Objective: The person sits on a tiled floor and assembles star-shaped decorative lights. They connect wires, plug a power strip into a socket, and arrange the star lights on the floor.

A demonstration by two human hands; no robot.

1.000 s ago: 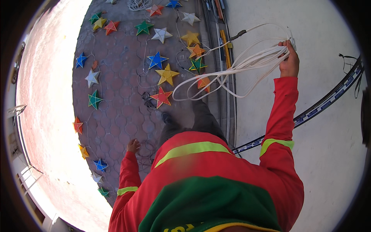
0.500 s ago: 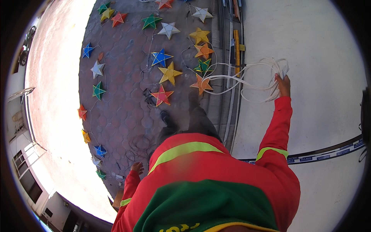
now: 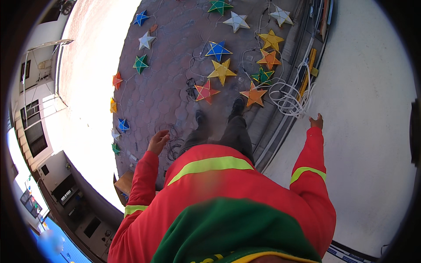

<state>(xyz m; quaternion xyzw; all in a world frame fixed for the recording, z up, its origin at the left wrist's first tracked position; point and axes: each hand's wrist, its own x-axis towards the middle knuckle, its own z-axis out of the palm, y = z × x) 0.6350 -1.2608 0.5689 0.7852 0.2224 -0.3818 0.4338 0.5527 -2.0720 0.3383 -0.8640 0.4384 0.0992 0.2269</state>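
Observation:
My right hand (image 3: pixel 316 121), fingers apart and holding nothing, is just short of a loose coil of white cable (image 3: pixel 287 101). That coil lies beside an orange star lantern (image 3: pixel 253 94) at the foot of the wall. Out to the left, my left hand (image 3: pixel 158 141) is empty with its fingers stretched out, near thin dark wire (image 3: pixel 175 147) looped on the paving. Ahead of my feet lie a red star lantern (image 3: pixel 205 92), a yellow star (image 3: pixel 222 71), a blue star (image 3: pixel 218 51) and a green star (image 3: pixel 262 76), strung along wires.
More star lanterns run along the left edge of the paving, among them a green one (image 3: pixel 140 64). A yellow bar (image 3: pixel 308 72) and long strips lie along the pale wall (image 3: pixel 364 109) at right. A brown box (image 3: pixel 125 183) stands by my left arm.
My right hand has let go of the white cable coil, which now lies on the ground. My left hand has risen forward, and the view has shifted and turned.

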